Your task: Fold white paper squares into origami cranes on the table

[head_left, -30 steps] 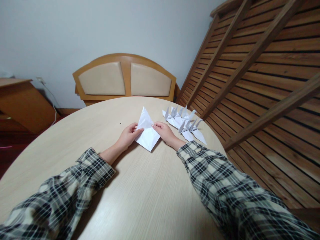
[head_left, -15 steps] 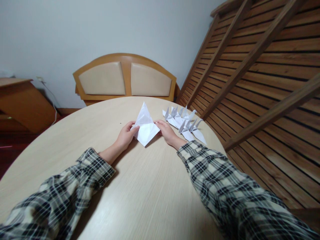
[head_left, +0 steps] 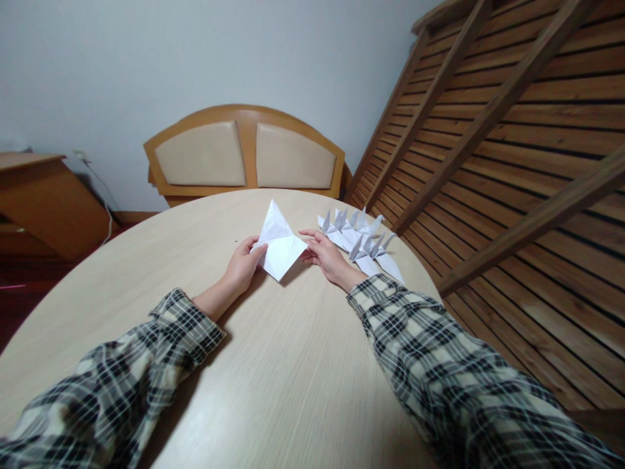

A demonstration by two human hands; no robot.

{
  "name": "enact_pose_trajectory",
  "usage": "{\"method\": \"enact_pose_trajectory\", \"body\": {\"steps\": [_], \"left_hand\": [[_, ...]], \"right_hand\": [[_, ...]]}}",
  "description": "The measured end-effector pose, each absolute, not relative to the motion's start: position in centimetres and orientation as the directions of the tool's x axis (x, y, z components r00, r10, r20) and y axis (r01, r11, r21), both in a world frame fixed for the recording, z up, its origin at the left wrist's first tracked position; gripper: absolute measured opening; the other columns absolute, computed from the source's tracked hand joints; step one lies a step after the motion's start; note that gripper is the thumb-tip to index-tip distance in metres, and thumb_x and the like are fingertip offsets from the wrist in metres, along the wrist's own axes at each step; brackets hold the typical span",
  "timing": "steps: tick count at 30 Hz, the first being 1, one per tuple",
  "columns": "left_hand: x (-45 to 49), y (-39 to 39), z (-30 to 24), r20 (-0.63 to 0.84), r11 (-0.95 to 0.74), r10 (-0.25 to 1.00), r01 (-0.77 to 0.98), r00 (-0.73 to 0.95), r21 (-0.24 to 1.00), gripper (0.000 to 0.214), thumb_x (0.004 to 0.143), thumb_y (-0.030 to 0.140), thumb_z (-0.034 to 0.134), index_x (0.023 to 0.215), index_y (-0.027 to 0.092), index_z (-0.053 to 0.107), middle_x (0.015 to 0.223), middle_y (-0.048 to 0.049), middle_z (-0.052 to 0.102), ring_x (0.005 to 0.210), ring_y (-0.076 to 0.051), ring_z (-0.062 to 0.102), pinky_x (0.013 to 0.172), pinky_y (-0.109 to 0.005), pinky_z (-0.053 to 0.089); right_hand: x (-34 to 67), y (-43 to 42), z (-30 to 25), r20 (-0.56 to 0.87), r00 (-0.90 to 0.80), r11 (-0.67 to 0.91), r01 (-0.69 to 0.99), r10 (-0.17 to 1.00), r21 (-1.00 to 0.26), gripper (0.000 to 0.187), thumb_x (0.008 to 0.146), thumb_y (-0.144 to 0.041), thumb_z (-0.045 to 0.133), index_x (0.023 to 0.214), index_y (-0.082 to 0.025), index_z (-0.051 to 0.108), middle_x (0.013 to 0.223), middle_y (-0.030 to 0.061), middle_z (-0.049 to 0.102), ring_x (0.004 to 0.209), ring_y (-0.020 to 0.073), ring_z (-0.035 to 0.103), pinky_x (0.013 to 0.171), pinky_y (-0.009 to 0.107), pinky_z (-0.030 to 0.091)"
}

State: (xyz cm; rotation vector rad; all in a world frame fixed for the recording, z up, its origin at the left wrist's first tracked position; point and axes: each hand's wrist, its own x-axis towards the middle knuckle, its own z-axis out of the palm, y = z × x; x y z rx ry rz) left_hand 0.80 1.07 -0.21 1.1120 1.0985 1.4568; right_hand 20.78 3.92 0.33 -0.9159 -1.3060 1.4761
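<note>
A white sheet of paper (head_left: 279, 247), partly folded into a kite-like shape with one point standing up, rests on the round pale wooden table (head_left: 273, 365). My left hand (head_left: 243, 264) pinches the paper's left corner with thumb and fingers. My right hand (head_left: 326, 254) grips the right corner, its fingers partly spread beside it. Both forearms wear checked sleeves.
Several finished white paper cranes (head_left: 359, 242) lie in a group to the right of my right hand, near the table's edge. A wooden chair with beige pads (head_left: 244, 156) stands behind the table. A slatted wooden wall (head_left: 512, 163) runs along the right.
The paper has been drawn in and turned a little leftward between my hands; its lower flap now looks shorter. Both hands shifted slightly along its corners.
</note>
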Motion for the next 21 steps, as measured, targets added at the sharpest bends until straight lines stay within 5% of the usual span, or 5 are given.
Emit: {"method": "enact_pose_trajectory", "body": {"steps": [8, 21], "left_hand": [[1.0, 0.5, 0.5, 0.052, -0.058, 0.998, -0.189, -0.039, 0.980, 0.035, 0.071, 0.024, 0.071, 0.102, 0.009, 0.067, 0.100, -0.0146, 0.069, 0.077, -0.020, 0.062, 0.066, -0.031, 0.048], [0.6, 1.2, 0.4, -0.001, -0.010, 1.000, -0.332, -0.031, 0.943, 0.026, 0.072, 0.029, 0.071, 0.089, 0.010, 0.065, 0.080, -0.0112, 0.069, 0.062, -0.017, 0.060, 0.058, -0.030, 0.047]], "right_hand": [[20.6, 3.9, 0.0, 0.188, -0.370, 0.158, -0.111, 0.910, -0.981, 0.046, 0.069, -0.004, 0.047, 0.104, -0.025, 0.066, 0.114, 0.0020, 0.066, 0.088, 0.0149, 0.061, 0.065, 0.025, 0.049], [20.8, 4.1, -0.7, 0.186, -0.440, 0.194, -0.028, 0.878, -0.981, 0.022, 0.073, -0.017, 0.059, 0.093, -0.020, 0.069, 0.089, 0.0022, 0.066, 0.072, 0.0128, 0.055, 0.063, 0.026, 0.045]]}}
